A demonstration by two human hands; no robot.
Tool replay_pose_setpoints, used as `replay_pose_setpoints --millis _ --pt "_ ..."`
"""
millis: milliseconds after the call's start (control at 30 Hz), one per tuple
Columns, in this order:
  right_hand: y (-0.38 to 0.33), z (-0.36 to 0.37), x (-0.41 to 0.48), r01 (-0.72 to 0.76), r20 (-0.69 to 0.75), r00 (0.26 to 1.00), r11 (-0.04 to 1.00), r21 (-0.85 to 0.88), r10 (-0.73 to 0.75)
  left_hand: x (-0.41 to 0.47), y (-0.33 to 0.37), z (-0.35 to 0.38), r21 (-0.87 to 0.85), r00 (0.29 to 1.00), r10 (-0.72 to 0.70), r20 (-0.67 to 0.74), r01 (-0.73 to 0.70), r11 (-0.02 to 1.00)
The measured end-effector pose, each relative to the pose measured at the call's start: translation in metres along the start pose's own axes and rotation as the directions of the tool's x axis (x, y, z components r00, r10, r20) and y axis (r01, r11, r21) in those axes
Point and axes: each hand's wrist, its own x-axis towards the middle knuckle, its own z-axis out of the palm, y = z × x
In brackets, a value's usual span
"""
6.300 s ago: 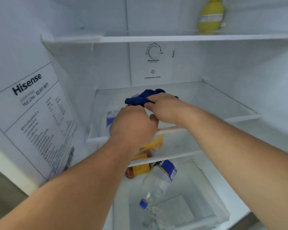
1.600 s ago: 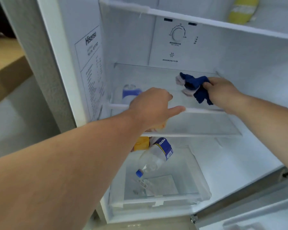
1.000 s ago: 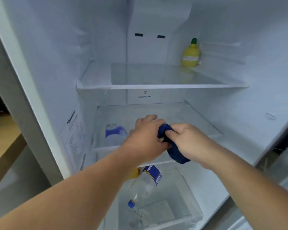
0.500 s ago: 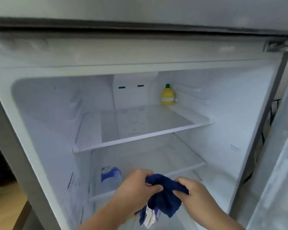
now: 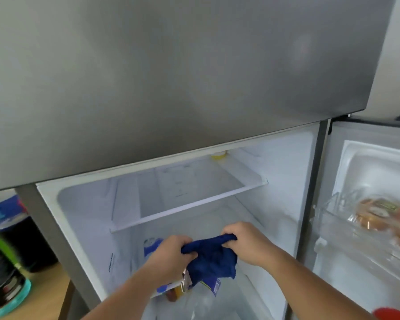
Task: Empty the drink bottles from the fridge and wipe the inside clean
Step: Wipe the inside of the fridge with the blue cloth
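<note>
A dark blue cloth [image 5: 211,257] hangs between my two hands in front of the open fridge. My left hand [image 5: 171,257] grips its left end and my right hand [image 5: 245,241] grips its right end. Behind my left hand a blue-and-white bottle [image 5: 151,247] stands on the lower shelf. Below the cloth a clear plastic bottle with a blue label [image 5: 206,296] lies in the bottom drawer. Only the base of a yellow bottle [image 5: 218,155] shows at the back of the upper glass shelf [image 5: 189,205].
The grey freezer door [image 5: 171,77] fills the top of the view. The open fridge door at the right holds a clear bin [image 5: 333,213] with packaged food [image 5: 376,213]. Dark containers [image 5: 2,269] stand on a wooden surface [image 5: 44,294] at the left.
My view has tilted upward, so the freezer door now fills the top. Both hands have drawn the cloth back from the lower shelf and spread it between them.
</note>
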Motion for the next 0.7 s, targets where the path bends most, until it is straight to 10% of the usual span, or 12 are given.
replay_pose_setpoints --millis 700 --pt "-0.091 -0.088 -0.029 0.036 0.007 0.999 0.985 -0.171 -0.035 -0.058 0.075 -0.092 0.065 0.998 -0.056 -0.008 0.057 0.996"
